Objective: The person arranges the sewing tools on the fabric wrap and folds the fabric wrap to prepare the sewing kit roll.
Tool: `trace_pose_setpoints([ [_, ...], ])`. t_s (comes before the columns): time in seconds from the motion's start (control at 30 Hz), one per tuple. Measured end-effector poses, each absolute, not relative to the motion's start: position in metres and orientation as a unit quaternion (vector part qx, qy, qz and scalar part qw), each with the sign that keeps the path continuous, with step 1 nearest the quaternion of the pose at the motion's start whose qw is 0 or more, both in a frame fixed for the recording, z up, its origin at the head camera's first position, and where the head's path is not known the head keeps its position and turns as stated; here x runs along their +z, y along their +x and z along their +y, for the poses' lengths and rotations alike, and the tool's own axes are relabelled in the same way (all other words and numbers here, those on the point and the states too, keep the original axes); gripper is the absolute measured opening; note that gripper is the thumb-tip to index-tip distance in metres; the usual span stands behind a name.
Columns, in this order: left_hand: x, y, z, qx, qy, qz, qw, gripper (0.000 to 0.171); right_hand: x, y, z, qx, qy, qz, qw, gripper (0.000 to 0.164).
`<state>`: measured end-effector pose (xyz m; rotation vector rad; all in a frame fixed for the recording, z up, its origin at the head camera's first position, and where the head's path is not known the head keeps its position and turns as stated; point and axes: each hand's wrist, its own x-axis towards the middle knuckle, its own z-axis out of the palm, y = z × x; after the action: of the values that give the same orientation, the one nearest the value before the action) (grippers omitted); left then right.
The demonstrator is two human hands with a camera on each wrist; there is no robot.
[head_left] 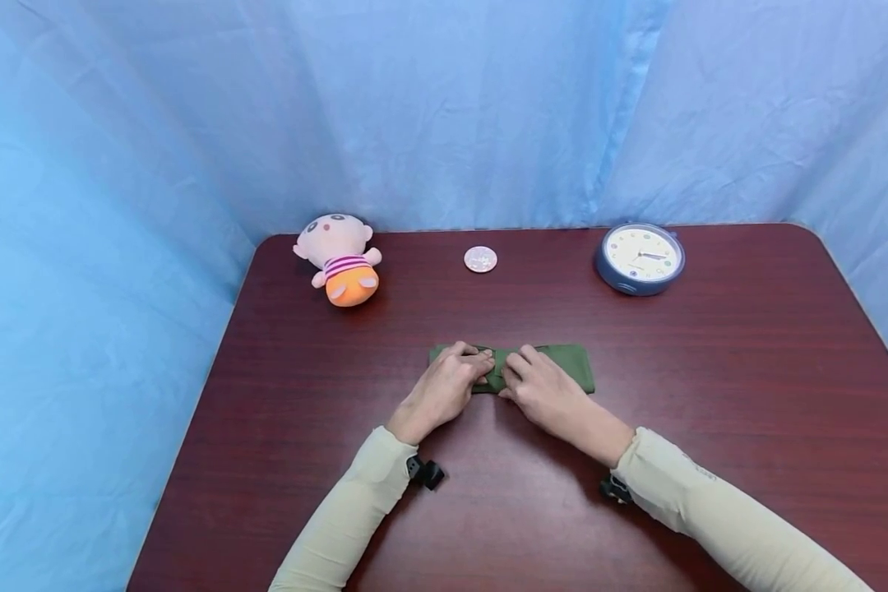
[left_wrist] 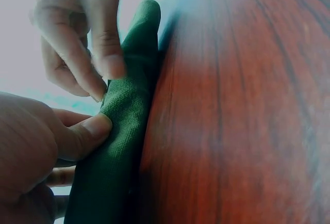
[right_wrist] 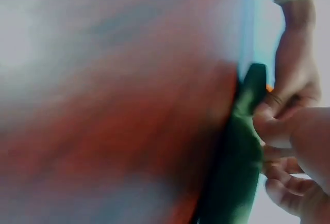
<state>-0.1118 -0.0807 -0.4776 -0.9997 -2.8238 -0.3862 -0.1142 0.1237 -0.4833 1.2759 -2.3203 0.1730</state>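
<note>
A long, flat green fabric case lies crosswise on the table, with a band or strap at its middle. My left hand holds it just left of the middle; in the left wrist view the thumb presses its near side and the fingers go behind. Close beside, my right hand pinches the fabric at the middle with bent fingers. The right wrist view is blurred but shows the case running along under both hands. The fingers hide part of the band.
A plush toy with a striped top and orange bottom lies at the table's back left. A small round whitish disc is at the back middle, a blue-rimmed clock at the back right. Blue curtains hang behind the dark wooden table.
</note>
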Motion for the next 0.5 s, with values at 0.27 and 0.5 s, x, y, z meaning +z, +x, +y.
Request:
trace_pose_setpoints([
  [0.27, -0.481, -0.112, -0.079, -0.144, -0.336, -0.930, 0.051, 0.027, -0.469, -0.134, 0.132, 0.226, 0.386, -0.894, 0.031, 0.005],
  [0.5, -0.480, -0.115, -0.083, -0.139, -0.344, -0.927, 0.057, 0.027, -0.465, -0.145, 0.134, 0.221, 0.399, -0.890, 0.003, 0.005],
])
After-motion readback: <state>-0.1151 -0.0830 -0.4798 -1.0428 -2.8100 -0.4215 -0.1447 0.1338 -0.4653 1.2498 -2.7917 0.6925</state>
